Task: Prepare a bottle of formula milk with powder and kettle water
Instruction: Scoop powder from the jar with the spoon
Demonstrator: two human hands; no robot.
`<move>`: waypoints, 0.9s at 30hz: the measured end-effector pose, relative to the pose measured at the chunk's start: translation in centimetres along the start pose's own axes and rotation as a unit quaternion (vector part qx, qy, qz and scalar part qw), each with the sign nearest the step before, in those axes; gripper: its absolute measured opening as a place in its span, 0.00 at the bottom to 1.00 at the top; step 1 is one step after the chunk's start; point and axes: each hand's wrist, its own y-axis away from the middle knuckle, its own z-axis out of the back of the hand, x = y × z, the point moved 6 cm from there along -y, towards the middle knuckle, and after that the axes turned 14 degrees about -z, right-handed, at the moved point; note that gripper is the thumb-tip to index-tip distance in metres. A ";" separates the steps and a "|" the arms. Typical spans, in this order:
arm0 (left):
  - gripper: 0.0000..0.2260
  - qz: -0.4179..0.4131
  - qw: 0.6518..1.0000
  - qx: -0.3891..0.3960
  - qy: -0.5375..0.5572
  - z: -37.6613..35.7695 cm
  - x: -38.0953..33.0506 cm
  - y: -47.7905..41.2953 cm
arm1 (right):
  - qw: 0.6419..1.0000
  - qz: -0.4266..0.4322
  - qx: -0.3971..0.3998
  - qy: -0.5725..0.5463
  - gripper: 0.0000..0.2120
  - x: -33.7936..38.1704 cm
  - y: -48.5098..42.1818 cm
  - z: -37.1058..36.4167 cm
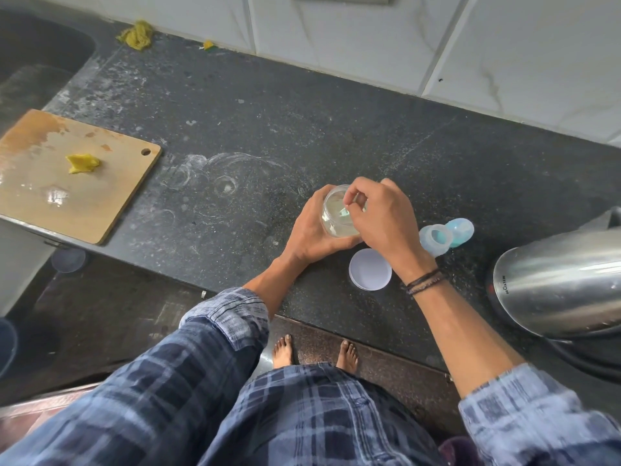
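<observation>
A clear plastic jar (337, 216) with pale powder stands open on the dark counter (235, 136). My left hand (311, 228) grips its side. My right hand (379, 213) reaches into the jar's mouth, its fingers pinching a small light scoop (346, 211) inside. The jar's white round lid (370, 269) lies flat just in front. A clear baby bottle with blue parts (445, 236) lies on its side to the right of my hands. A steel kettle (557, 284) stands at the right edge.
A wooden cutting board (40, 186) with a yellow scrap (82, 163) overhangs the counter at the left. A sink (37, 62) lies at the far left. A yellow cloth (136, 35) sits by the tiled wall (403, 38). The counter's front edge runs below my arms.
</observation>
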 end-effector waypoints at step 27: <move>0.40 0.015 1.000 0.012 -0.013 -0.1 0.5 0.1 | 0.994 0.005 0.083 -0.073 0.08 0.1 -0.4 1.6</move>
